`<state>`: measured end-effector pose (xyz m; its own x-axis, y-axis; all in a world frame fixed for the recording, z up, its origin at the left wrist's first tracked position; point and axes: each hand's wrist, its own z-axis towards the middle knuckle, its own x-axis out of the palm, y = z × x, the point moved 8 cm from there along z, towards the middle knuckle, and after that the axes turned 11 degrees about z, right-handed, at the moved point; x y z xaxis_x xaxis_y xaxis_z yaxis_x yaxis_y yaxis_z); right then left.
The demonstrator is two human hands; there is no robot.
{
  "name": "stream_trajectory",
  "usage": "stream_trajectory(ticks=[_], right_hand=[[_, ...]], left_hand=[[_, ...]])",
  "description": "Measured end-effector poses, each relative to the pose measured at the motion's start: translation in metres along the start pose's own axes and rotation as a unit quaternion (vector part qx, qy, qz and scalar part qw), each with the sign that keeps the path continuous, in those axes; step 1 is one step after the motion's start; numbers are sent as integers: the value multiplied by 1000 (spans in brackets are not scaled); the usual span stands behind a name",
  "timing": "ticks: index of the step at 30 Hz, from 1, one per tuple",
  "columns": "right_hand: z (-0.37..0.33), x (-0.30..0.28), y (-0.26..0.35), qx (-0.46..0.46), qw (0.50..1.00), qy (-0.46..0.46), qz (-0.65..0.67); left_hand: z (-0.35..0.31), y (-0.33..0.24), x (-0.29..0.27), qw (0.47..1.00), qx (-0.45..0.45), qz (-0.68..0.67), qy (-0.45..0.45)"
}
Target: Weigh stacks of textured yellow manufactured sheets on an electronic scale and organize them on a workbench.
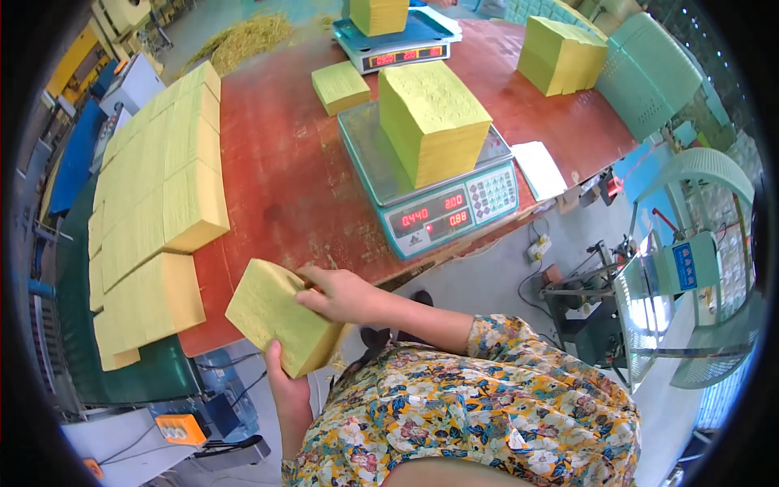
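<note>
A thick stack of yellow paper point(280, 321) is held tilted between my two hands, in front of the table's near edge. My left hand point(288, 385) grips its lower side, with the thumb lying on the broad face. My right hand point(341, 294) is closed over the upper right edge, fingers and thumb pressed against the paper. Beyond it, a taller block of yellow paper point(434, 101) stands on the pan of a teal digital scale point(454, 207), whose red display is lit. Neither hand touches that scale.
Rows of yellow paper stacks point(154, 174) line the left side of the red table point(276, 162). A small stack point(341, 87), a second scale point(402, 55) bearing paper, another block point(560, 57) and white sheets point(538, 169) lie farther off. Green chairs point(653, 73) stand at the right.
</note>
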<state>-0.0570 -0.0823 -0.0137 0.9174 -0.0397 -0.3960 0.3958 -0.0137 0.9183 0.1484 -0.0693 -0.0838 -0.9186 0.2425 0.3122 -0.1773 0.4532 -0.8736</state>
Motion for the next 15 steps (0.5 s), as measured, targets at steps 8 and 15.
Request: stream_trajectory(ticks=[8, 15], right_hand=[[-47, -108, 13, 105, 944, -11, 314], [-31, -312, 50, -32, 921, -230, 314]], left_hand=[[5, -112, 76, 985, 119, -67, 107], [89, -209, 311, 960, 95, 50, 260]])
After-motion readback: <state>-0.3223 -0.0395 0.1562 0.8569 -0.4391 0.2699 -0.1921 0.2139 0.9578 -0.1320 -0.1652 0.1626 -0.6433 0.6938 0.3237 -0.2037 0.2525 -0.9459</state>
